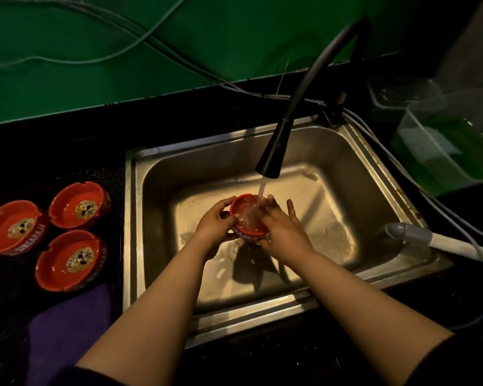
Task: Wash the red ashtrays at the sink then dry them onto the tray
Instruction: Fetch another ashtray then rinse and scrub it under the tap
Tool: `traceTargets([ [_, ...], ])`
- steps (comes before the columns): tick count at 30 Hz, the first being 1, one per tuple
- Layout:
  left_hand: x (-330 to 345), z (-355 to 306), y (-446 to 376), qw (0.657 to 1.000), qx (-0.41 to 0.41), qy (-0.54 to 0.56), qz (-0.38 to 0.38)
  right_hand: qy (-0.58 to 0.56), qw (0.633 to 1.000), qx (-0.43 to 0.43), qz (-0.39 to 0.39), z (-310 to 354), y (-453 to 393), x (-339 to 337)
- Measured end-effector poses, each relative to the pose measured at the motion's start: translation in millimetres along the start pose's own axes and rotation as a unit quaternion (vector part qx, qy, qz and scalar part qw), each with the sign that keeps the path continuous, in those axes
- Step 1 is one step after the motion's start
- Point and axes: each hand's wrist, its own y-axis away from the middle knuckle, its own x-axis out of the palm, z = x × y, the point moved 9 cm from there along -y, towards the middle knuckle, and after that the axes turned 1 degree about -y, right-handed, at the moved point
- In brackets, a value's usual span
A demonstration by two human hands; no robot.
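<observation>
At the centre of the frame the left hand (215, 222) and the right hand (280, 231) held one red ashtray (247, 218) between them over the basin of the steel sink (354, 151), directly under the running stream from the black tap (273, 151). The left hand's grip was closed round the ashtray's left wall, thumb curled over the rim. The right hand cupped the opposite side; several fingers stood straight beyond the rim, and whether the rest wrapped the wall I cannot tell.

The ashtray looked rigid and thick-walled, probably glass or ceramic, so fairly weighty for its size and likely to chip against steel if dropped. Wet, it would be slippery; the outer wall, taken from two opposite sides, seemed a safer hold than the notched rim.

Water pooled in its bowl and spilled into the basin, whose floor was wet. At the left of the frame three more red ashtrays (73, 260) sat open side up on a dark tray (106, 174), each showing a printed emblem, beside a purple cloth (73, 324). At the upper right stood a clear plastic tub (452, 135); its contents were unclear.
</observation>
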Motion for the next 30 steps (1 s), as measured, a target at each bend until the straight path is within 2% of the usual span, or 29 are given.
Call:
traceTargets([
  [4,1,2,-2,1.000,-0.006,0.001,-0.011,0.071,0.997,-0.020,0.026,14,-11,3],
  [7,3,1,-1,1.000,-0.001,0.000,-0.009,0.039,0.996,-0.036,0.066,28,-14,11],
  [10,1,3,1,1.000,-0.010,0.019,-0.013,-0.006,0.996,-0.056,0.070,24,-5,11],
  [14,-3,1,0,1.000,-0.004,0.007,-0.018,0.032,0.997,-0.056,0.031,7,9,-3],
  [17,0,0,-1,1.000,0.000,0.004,-0.015,0.052,0.996,-0.030,0.065,7,0,5],
  [20,4,-1,0,1.000,-0.002,0.014,-0.013,0.035,0.994,-0.049,0.096,19,-9,19],
  [24,-2,0,-3,0.999,-0.006,0.013,-0.028,-0.055,0.995,-0.064,0.061,10,0,15],
  [30,2,3,-4,1.000,-0.013,-0.002,-0.020,0.007,0.998,-0.019,0.058,-3,-5,12],
])
